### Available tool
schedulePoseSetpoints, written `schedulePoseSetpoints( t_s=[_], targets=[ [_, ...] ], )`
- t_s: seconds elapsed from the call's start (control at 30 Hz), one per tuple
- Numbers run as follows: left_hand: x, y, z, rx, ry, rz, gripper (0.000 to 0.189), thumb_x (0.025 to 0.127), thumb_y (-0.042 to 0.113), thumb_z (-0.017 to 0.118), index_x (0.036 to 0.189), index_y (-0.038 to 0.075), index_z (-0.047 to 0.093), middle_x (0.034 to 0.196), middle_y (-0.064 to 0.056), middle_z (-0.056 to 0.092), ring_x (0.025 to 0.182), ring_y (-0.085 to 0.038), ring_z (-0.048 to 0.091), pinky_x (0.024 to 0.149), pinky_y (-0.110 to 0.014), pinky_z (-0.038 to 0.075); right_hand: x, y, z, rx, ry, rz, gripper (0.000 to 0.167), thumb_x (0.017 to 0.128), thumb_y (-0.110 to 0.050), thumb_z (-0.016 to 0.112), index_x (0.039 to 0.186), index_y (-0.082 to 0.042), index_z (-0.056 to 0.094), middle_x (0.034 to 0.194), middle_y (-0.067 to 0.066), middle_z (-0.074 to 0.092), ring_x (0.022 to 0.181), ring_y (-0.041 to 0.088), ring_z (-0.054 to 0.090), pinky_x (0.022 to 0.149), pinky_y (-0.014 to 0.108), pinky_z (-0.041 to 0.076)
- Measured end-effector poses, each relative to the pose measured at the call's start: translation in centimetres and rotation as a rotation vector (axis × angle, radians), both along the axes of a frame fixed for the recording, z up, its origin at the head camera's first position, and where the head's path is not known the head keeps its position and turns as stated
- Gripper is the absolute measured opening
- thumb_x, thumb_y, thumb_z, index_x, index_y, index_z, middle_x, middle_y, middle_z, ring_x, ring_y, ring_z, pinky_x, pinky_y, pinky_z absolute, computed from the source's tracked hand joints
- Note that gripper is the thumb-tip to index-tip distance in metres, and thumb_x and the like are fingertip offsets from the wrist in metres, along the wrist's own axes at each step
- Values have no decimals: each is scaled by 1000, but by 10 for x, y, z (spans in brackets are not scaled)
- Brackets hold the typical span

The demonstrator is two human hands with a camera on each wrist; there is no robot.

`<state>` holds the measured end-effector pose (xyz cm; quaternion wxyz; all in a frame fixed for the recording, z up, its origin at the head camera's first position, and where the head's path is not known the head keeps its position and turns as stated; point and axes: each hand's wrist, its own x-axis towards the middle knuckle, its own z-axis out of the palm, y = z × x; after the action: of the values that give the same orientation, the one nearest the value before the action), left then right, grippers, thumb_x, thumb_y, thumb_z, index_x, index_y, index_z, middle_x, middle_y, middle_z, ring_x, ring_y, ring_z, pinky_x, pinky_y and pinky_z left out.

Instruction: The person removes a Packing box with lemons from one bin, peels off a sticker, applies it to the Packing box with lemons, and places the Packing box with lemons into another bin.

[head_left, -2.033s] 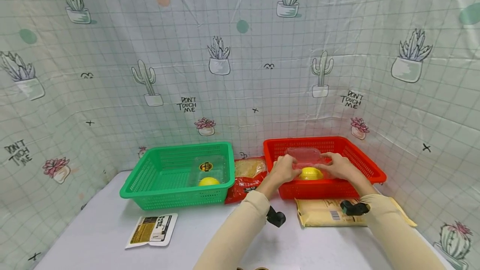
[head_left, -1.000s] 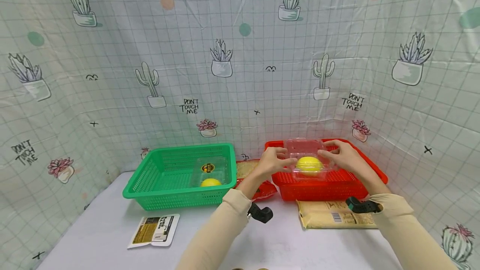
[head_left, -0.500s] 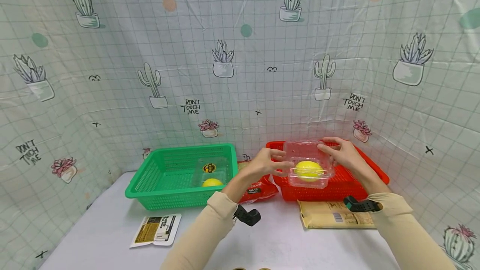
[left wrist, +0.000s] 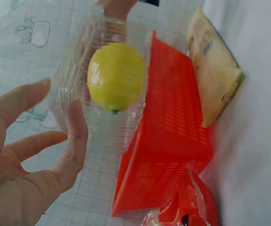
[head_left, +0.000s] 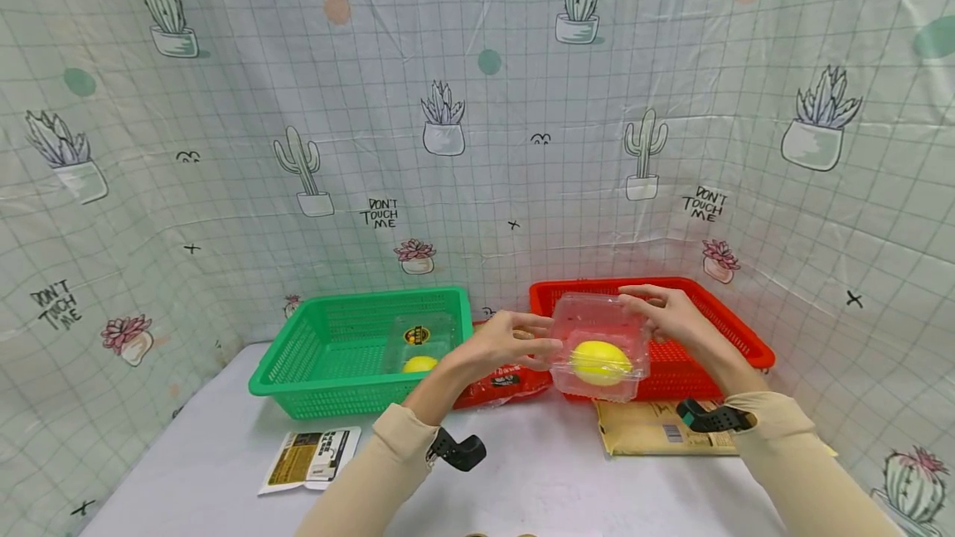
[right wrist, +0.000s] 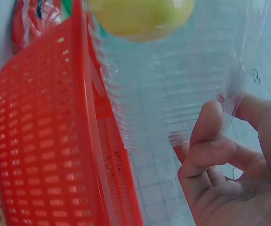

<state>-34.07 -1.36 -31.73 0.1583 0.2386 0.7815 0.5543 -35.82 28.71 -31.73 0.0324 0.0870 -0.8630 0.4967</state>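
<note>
A clear ribbed plastic box (head_left: pixel 597 317) with a yellow lemon (head_left: pixel 600 363) inside is held tilted over the front of the red basket (head_left: pixel 675 388). The left hand (head_left: pixel 498 342) is at its left side, with the box's rim between fingertips in the left wrist view. At the upper right corner the right hand (head_left: pixel 667 313) pinches the rim, one finger in front of the plastic and others behind it in the right wrist view. The lemon shows large through the ribbed wall (left wrist: pixel 115 75).
Left stands a green basket (head_left: pixel 358 396) holding another clear box (head_left: pixel 440 330) and a lemon (head_left: pixel 420 364). A red packet (head_left: pixel 500 386) lies between the baskets. A beige packet (head_left: pixel 642 429) lies before the red basket; a small flat packet (head_left: pixel 313 458) is at front left.
Both hands have lifted the box with the lemon out of the red basket and tilted it. In the last half second it has moved left and down, towards the camera.
</note>
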Motion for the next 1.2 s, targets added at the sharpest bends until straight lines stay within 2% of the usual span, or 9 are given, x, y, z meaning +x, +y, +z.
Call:
schedulePoseSetpoints(
  t_s=[0.13, 0.2, 0.47, 0.7, 0.87, 1.1, 1.2],
  targets=[
    [5, -11, -3, -1, 22, -23, 59, 84, 26, 79, 138, 16, 58, 135, -10, 60, 108, -23, 67, 88, -40, 58, 5, -6, -1, -28, -7, 33, 59, 96, -41, 62, 141, -5, 51, 111, 15, 63, 56, 11, 52, 53, 25, 48],
    [7, -16, -4, -2, 39, -30, 60, 83, 24, 80, 138, 17, 58, 136, -10, 60, 111, -23, 64, 89, -41, 58, 7, -10, -1, -31, -13, 44, 58, 96, -40, 62, 141, -5, 51, 113, 17, 62, 56, 12, 53, 53, 25, 48],
    [14, -33, -11, 6, 98, -32, 59, 84, 27, 78, 139, 17, 57, 136, -8, 60, 109, -20, 63, 88, -39, 58, 18, -22, -3, -14, -27, 74, 55, 97, -40, 60, 139, -5, 52, 120, 23, 60, 59, 15, 56, 56, 27, 53],
    [20, -51, -19, 98, 11, -64, 56, 86, 24, 77, 138, 16, 57, 128, -13, 60, 99, -19, 68, 84, -36, 59, 30, -33, -2, -7, -46, 100, 57, 96, -40, 62, 139, -5, 52, 119, 24, 60, 59, 15, 57, 56, 27, 53],
    [27, -65, -25, 108, -12, -49, 57, 86, 26, 76, 138, 13, 56, 135, -17, 57, 95, -18, 71, 84, -35, 60, 37, -41, -5, -6, -63, 127, 55, 94, -42, 64, 137, -9, 54, 112, 20, 62, 58, 16, 59, 56, 28, 54],
    [38, -84, -31, 183, -86, -17, 58, 85, 24, 78, 137, 10, 57, 121, -16, 57, 87, -22, 70, 78, -36, 61, 48, -51, -9, 19, -65, 161, 54, 93, -40, 65, 136, -9, 55, 101, 17, 61, 58, 20, 61, 57, 30, 56],
    [42, -91, -33, 226, -110, -9, 57, 86, 21, 77, 137, 9, 57, 123, -15, 58, 86, -20, 69, 80, -37, 61, 53, -56, -10, 20, -66, 171, 55, 93, -39, 66, 137, -9, 54, 101, 15, 61, 57, 22, 61, 57, 29, 56]
  ],
)
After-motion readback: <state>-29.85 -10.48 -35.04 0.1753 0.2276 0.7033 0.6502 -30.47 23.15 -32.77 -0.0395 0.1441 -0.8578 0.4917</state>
